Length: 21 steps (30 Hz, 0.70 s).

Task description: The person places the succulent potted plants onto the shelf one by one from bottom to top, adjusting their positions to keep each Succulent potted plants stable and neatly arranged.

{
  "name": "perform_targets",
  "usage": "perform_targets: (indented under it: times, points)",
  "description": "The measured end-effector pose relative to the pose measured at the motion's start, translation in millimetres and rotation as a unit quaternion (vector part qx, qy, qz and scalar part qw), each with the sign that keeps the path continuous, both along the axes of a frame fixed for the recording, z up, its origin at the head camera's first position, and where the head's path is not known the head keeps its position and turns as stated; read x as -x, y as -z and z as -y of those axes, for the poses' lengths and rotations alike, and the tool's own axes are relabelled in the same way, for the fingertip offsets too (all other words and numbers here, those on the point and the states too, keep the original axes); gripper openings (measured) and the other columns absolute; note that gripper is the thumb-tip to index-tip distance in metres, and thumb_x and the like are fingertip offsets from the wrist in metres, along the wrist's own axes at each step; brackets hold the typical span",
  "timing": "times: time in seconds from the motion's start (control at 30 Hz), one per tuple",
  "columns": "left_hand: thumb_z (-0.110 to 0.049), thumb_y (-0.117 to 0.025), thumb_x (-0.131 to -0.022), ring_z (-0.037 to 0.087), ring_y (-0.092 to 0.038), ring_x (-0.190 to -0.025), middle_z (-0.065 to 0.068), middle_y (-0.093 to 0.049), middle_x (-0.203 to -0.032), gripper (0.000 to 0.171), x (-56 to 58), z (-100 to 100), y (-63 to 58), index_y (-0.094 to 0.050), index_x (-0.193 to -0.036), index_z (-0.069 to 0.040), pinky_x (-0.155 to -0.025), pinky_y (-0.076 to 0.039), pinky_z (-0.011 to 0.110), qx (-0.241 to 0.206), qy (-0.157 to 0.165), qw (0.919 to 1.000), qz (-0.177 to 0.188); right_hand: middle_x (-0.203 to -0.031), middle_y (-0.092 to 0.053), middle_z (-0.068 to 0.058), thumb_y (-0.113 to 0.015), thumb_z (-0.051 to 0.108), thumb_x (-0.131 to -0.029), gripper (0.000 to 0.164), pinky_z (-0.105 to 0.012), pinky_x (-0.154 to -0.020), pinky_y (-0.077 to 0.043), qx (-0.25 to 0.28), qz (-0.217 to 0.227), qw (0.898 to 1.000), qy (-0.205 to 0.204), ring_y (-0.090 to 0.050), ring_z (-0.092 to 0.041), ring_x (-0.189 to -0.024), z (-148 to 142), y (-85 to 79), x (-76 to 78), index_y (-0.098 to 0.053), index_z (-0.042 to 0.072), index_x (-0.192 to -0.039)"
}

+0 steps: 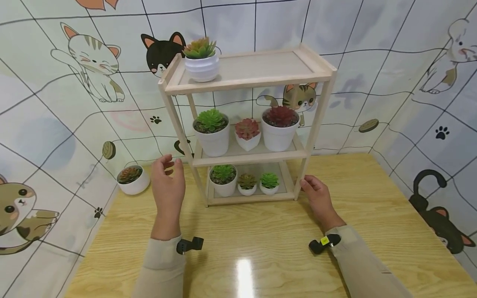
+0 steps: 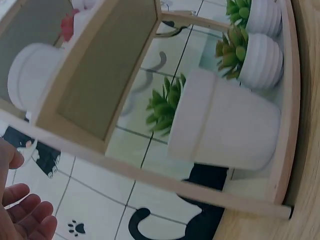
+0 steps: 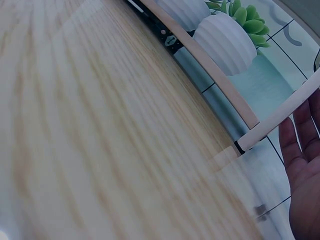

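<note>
Left hand point(image 1: 168, 182) raised, relaxed open, holding nothing, just left of the wooden shelf point(image 1: 249, 78). Shelf upright on the surface point(image 1: 268, 248), straight ahead between both hands. Right hand point(image 1: 316, 196) open, nearer, fingers at the front right leg.
</note>
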<state>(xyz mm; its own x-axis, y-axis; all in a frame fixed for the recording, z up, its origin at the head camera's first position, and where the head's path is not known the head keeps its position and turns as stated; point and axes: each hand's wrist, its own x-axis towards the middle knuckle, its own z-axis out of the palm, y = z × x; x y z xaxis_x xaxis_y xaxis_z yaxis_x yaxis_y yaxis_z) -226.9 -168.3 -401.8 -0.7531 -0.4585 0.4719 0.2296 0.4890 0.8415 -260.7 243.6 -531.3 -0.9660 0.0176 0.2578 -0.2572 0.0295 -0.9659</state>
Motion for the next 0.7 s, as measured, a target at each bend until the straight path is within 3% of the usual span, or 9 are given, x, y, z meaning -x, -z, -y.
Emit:
perform_targets:
  times: [0.37, 0.53, 0.7]
  points:
    - [-0.023, -0.061, -0.102, 0.027, -0.056, -0.119, 0.019, -0.053, -0.134, 0.041, 24.2, 49, 32.5, -0.057, -0.134, 0.001, -0.098, -0.047, 0.04, -0.031, -0.068, 0.9972, 0.0, -0.104, -0.076, 0.012, -0.054, 0.019, -0.109, 0.041, -0.017, -0.09, -0.052, 0.003, 0.004, 1.0, -0.004, -0.066, -0.001, -0.101, 0, -1.4, 0.0, -0.056, -0.018, -0.126]
    - [-0.022, -0.06, -0.1, 0.019, -0.05, -0.116, 0.016, -0.051, -0.134, 0.042, 30.2, 67, 47.8, -0.055, -0.135, 0.0, -0.095, -0.043, 0.031, -0.069, -0.106, 0.9919, 0.008, -0.106, -0.076, 0.01, -0.054, 0.021, -0.109, 0.043, -0.017, -0.091, -0.051, -0.002, 0.005, 1.0, -0.004, -0.066, 0.0, -0.102, -1, -0.5, 0.0, -0.056, -0.017, -0.127]
    - [-0.018, -0.064, -0.097, 0.02, -0.048, -0.114, 0.017, -0.052, -0.133, 0.043, 34.3, 83, 63.8, -0.055, -0.134, 0.001, -0.095, -0.04, 0.027, -0.082, -0.151, 0.9851, -0.003, -0.11, -0.075, 0.007, -0.054, 0.023, -0.109, 0.039, -0.017, -0.093, -0.051, -0.002, 0.005, 1.0, -0.005, -0.066, -0.001, -0.105, -2, 1.3, 0.2, -0.06, -0.012, -0.126]
